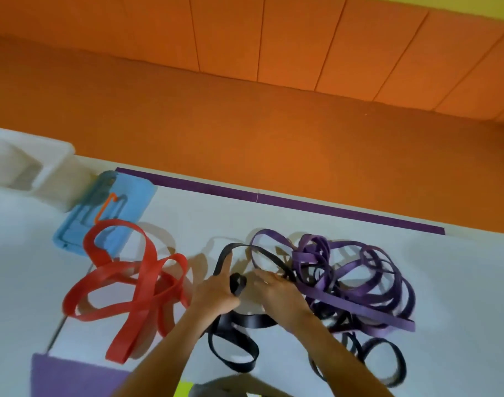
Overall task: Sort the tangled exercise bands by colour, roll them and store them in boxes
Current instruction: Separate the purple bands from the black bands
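Left grip (pixel 216 292) is holding the black bands (pixel 233 348): index finger laid straight out along one strand, thumb side against a small coil (pixel 238 283) of the same black strap, other fingers curled in. The coil sits btwn my two hands, just above the surface (pixel 460 282).

Right grip (pixel 278 292) is just beside the coil, fingers reaching fwd over black strands at the edge of the purple bands (pixel 368 282). Those fingers are blurred, so I can't tell if they pinch anything or only rest there.

Black loops trail under both wrists toward me. More black runs to the right, under and through the purple heap, so black and purple are still tangled there. The purple pile is a loose nest of loops w/ one flat strand running out across its near-right side.

Red bands (pixel 130 282) lie apart on my left in wide open loops, not mixed w/ other colours, near my left forearm.

Far left corner: a white box (pixel 53 173), and touching its side a blue tray (pixel 130 196) w/ an orange hook (pixel 107 204) in it. One red loop overlaps the tray's near end.

Purple tape (pixel 331 209) runs along the far edge of the surface, and beyond it is orange floor (pixel 245 124). A purple mat (pixel 73 376) shows at the near-left corner.
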`<state>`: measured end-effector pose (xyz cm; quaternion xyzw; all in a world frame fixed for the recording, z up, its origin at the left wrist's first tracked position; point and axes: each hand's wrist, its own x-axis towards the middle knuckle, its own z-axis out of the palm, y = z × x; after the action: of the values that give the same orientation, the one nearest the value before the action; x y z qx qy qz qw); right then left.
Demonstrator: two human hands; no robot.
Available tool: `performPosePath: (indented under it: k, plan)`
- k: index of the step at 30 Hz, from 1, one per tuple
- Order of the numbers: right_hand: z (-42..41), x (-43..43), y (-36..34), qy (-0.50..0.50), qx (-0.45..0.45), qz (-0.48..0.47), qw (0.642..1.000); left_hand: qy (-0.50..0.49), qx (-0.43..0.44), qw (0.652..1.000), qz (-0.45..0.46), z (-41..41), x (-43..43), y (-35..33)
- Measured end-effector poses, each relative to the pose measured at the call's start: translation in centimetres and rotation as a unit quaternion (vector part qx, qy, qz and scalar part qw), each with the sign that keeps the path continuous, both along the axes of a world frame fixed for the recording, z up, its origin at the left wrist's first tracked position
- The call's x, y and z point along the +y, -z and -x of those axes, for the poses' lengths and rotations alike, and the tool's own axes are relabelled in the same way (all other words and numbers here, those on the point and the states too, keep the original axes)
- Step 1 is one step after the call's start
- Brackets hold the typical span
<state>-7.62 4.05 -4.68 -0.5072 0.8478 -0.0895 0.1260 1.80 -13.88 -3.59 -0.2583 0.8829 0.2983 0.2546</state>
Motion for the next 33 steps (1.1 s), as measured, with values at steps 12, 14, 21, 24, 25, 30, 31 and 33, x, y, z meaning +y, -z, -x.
performPosePath:
  k: [12, 14, 21, 24, 25, 30, 31, 33]
  plan:
    - [1.5, 4.3, 0.2, 0.121, -0.246, -0.017, 0.962, -0.033, 0.003, 0.999, -0.018, 0.6, -2.0, 1.5]
    - [2.2, 7.3, -2.0, 0.139, -0.339, -0.033, 0.93, -0.046, 0.008, 0.999, -0.02, 1.0, -2.4, 1.7]
    - [5.5, 19.9, -4.6, 0.391, -0.154, -0.123, 0.899, -0.045, 0.0, 0.998, -0.054, 2.1, -3.2, 1.3]
    - [5.5, 20.6, -3.9, 0.428, -0.085, -0.184, 0.881, -0.021, -0.013, 0.999, -0.039, 2.3, -2.2, 1.2]
    - [5.2, 19.9, -3.4, 0.42, -0.059, -0.199, 0.883, -0.019, -0.013, 0.999, -0.037, 2.3, -1.7, 1.2]
    - [3.0, 11.8, -1.6, 0.222, 0.002, -0.031, 0.975, 0.0, -0.004, 1.0, -0.007, 2.1, -0.7, 1.7]
    - [2.2, 9.6, -1.3, 0.172, -0.019, 0.008, 0.985, 0.002, -0.003, 1.0, -0.004, 2.1, -0.7, 1.7]
    - [0.9, 5.9, -0.1, 0.109, -0.042, 0.037, 0.992, 0.007, 0.0, 1.0, -0.004, 2.0, -0.6, 1.7]
